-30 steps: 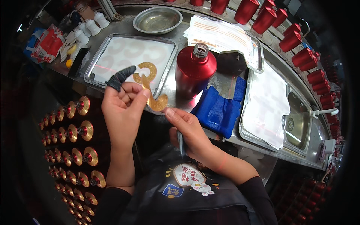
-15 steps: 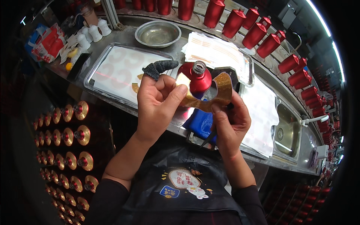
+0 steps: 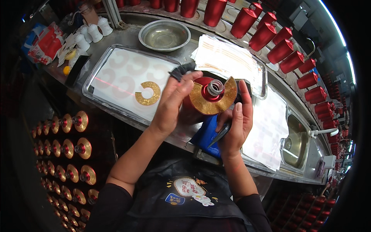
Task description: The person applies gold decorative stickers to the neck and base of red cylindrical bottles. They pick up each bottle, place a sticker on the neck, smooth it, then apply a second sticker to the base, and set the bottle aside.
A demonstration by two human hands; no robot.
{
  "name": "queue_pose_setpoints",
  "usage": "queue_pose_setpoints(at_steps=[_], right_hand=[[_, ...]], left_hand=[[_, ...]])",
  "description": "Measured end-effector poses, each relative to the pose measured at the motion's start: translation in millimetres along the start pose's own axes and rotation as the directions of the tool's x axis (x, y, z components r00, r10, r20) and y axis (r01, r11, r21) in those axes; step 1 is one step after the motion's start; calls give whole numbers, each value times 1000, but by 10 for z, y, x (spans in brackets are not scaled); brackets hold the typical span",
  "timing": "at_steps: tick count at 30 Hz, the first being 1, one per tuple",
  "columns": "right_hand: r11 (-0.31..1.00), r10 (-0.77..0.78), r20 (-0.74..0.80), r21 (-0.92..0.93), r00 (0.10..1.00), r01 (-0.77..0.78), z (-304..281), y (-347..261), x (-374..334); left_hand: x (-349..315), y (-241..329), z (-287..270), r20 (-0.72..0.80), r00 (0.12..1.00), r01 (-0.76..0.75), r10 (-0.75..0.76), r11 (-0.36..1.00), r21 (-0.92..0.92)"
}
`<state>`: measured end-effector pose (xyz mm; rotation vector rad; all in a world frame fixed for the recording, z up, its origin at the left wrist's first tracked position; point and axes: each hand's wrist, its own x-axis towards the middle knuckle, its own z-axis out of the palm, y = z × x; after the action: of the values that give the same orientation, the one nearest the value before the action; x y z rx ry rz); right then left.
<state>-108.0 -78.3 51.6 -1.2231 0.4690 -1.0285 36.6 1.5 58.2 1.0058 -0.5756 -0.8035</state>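
A red bottle (image 3: 188,112) with a bare threaded neck stands tilted in front of me. Over its shoulder sits a C-shaped gold foil sticker (image 3: 210,107), curving around the near side of the neck with its gap on the far side. My left hand (image 3: 170,98) is beside the sticker's left edge, fingers stretched and apart; a black fabric cover is on one fingertip. At the right edge is my right hand (image 3: 236,125), index finger and thumb raised. Its lower fingers keep a dark pointed tool (image 3: 221,135), which looks like tweezers, against the palm.
Left, a metal tray (image 3: 91,79) holds a white sheet with one gold C-shaped sticker (image 3: 150,98). Behind are a steel bowl (image 3: 164,35) and stacked papers (image 3: 226,58). A blue block (image 3: 205,135) lies under the bottle. Right, a sink (image 3: 295,141); red bottles (image 3: 280,51) line the back.
The gold sticker, held stretched between both hands before, now lies around the bottle's neck. Both hands have let go of it, with fingers straightened. The sticker on the tray has come into view.
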Motion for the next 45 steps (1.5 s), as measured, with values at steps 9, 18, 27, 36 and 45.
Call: queue_pose_setpoints(at_steps=[9,18,27,36,45], right_hand=[[988,105,88,-120,991,-95,-44,-126,118],[992,3,134,-126,991,14,-87,-38,176],[975,29,129,-223,991,0,-85,-48,180],[984,17,149,-178,989,9,-101,-64,229],[985,39,140,-171,989,-14,-114,-61,209]], left_hand=[[-177,-91,29,114,993,11,-2,997,-81],[-101,-105,-29,123,992,29,-14,992,-123],[-84,-120,-61,112,994,28,-14,991,-129],[-71,-154,-31,123,991,-44,57,993,-108],[-101,-142,-23,121,991,-44,61,989,-139]])
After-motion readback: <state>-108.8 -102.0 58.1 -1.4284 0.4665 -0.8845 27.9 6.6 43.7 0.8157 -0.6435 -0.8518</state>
